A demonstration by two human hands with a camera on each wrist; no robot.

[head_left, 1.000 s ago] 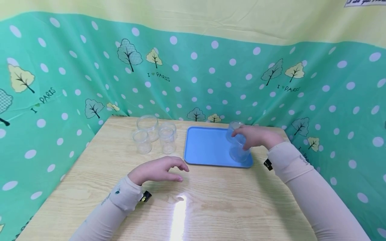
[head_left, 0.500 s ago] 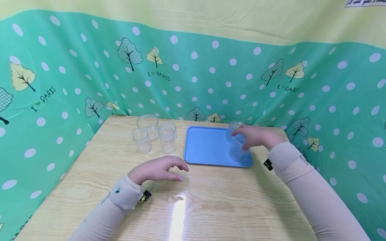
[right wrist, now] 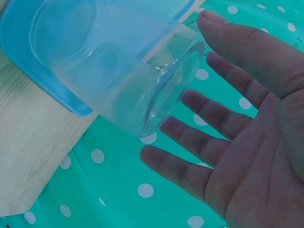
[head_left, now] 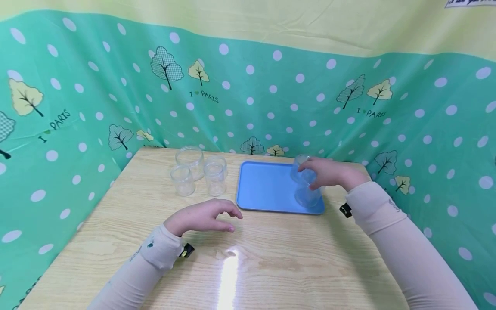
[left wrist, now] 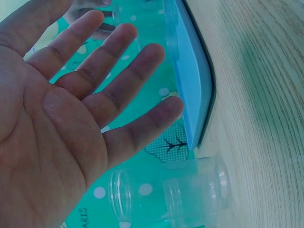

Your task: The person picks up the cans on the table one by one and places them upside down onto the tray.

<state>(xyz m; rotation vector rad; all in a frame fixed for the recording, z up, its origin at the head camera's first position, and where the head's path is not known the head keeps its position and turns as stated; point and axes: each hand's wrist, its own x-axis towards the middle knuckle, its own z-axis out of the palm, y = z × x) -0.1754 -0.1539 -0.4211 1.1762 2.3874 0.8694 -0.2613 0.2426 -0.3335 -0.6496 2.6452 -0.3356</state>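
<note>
My right hand [head_left: 327, 172] is over the right end of the blue tray [head_left: 267, 187], fingers spread and thumb apart. Just below it, a clear jar [head_left: 307, 198] stands on the tray. In the right wrist view that clear jar [right wrist: 118, 85] has its rim close to my fingertips, and nothing is gripped. Behind it on the tray is another clear jar [head_left: 296, 172], partly hidden by my hand. My left hand [head_left: 207, 217] hovers above the table in front of the tray's left corner, fingers loosely extended, holding nothing; the left wrist view shows its bare palm [left wrist: 52, 142].
Left of the tray stand several clear jars: a wide one [head_left: 190, 159], a small one [head_left: 183, 183], a narrow one [head_left: 215, 183] and another behind it. The wooden table [head_left: 271, 258] meets a green dotted cloth [head_left: 248, 99] at its back and sides.
My right hand's fingers and thumb have shifted slightly up off the front jar's rim. The jars, the tray and my left hand look the same.
</note>
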